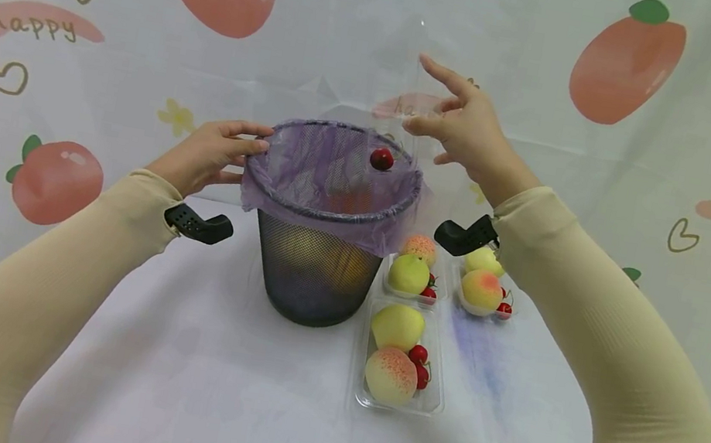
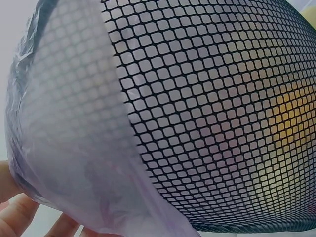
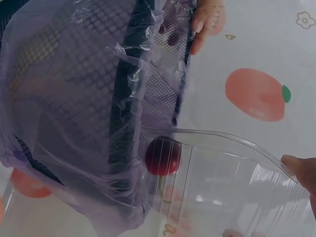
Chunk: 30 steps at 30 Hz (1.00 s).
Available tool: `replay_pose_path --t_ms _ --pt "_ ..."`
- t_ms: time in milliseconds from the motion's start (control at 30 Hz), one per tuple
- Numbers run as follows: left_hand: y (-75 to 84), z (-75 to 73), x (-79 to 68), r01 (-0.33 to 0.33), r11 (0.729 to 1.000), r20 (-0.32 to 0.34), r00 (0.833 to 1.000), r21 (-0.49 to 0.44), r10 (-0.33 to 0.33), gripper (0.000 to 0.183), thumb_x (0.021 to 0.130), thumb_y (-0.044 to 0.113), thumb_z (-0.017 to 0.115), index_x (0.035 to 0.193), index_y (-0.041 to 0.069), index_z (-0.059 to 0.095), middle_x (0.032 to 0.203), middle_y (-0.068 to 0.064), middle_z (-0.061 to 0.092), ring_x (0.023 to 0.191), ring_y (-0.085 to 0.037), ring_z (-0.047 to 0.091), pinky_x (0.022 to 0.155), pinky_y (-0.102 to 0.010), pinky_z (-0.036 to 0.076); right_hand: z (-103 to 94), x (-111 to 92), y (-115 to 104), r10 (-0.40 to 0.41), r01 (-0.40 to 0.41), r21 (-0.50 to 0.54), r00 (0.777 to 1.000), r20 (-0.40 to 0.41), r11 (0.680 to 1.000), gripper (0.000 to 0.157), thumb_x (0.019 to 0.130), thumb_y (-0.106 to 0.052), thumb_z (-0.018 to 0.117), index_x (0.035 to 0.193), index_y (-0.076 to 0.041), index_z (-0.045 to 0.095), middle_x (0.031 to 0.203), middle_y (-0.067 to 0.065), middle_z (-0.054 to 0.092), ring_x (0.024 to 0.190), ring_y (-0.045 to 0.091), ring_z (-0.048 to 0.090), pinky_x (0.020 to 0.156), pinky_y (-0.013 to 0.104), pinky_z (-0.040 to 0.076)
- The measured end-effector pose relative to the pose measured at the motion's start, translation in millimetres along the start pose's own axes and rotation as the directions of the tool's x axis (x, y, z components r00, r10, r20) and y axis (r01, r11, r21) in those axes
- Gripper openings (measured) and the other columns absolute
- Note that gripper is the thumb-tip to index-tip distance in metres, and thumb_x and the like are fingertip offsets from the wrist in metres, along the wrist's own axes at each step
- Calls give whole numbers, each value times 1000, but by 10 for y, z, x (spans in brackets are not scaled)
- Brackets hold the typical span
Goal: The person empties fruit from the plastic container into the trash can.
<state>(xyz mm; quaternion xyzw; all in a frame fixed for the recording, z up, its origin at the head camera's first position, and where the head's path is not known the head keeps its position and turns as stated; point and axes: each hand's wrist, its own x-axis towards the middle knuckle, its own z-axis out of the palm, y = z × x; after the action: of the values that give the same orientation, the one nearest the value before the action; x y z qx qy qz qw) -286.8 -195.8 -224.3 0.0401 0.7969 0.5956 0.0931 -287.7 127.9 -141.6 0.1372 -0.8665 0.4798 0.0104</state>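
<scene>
A black mesh wastebasket stands on the table, lined with a thin purple bag folded over its rim. My left hand grips the rim on the left side. Above the right side of the opening, my right hand holds a clear plastic tray by its edge, tipped steeply toward the basket. One dark red cherry with a green stem is at the tray's low end in the right wrist view. Yellow and orange shapes show blurred through the mesh.
Right of the basket, a clear tray holds a yellow fruit, a peach and cherries. Behind it are two more fruit trays, one with a green-yellow pear, the other with a peach. A printed white cloth hangs behind.
</scene>
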Motion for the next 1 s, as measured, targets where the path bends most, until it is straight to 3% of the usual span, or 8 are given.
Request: replay_pose_path --t_ms 133,500,767,1000 --pt "-1 2 9 3 1000 -2 1000 0 -3 56 98 37 56 148 20 39 123 5 45 110 -13 50 105 -38 43 1 -5 -9 -18 18 -34 1000 -3 999 76 88 -23 73 141 -58 32 157 5 16 132 22 37 96 54 48" --pt "-12 -7 14 9 1000 -4 1000 8 -9 54 98 36 56 147 21 40 122 6 46 108 -11 51 94 -27 48 22 20 -7 -36 35 -73 999 -3 997 76 87 -24 74 140 -59 32 156 4 17 132 19 34 95 52 49" --pt "-13 -8 4 4 1000 -9 1000 8 -4 54 98 36 56 148 20 40 120 5 47 106 -12 52 103 -36 44 27 28 -10 -47 46 -88 999 0 995 77 87 -25 74 141 -58 32 154 6 19 130 20 36 94 51 50" --pt "-24 -21 -3 1 1000 -9 1000 19 0 54 98 37 56 147 20 41 120 6 47 107 -11 52 94 -27 48 25 43 5 -26 26 -54 1000 3 998 76 87 -24 74 140 -59 32 157 3 16 133 18 33 96 54 48"
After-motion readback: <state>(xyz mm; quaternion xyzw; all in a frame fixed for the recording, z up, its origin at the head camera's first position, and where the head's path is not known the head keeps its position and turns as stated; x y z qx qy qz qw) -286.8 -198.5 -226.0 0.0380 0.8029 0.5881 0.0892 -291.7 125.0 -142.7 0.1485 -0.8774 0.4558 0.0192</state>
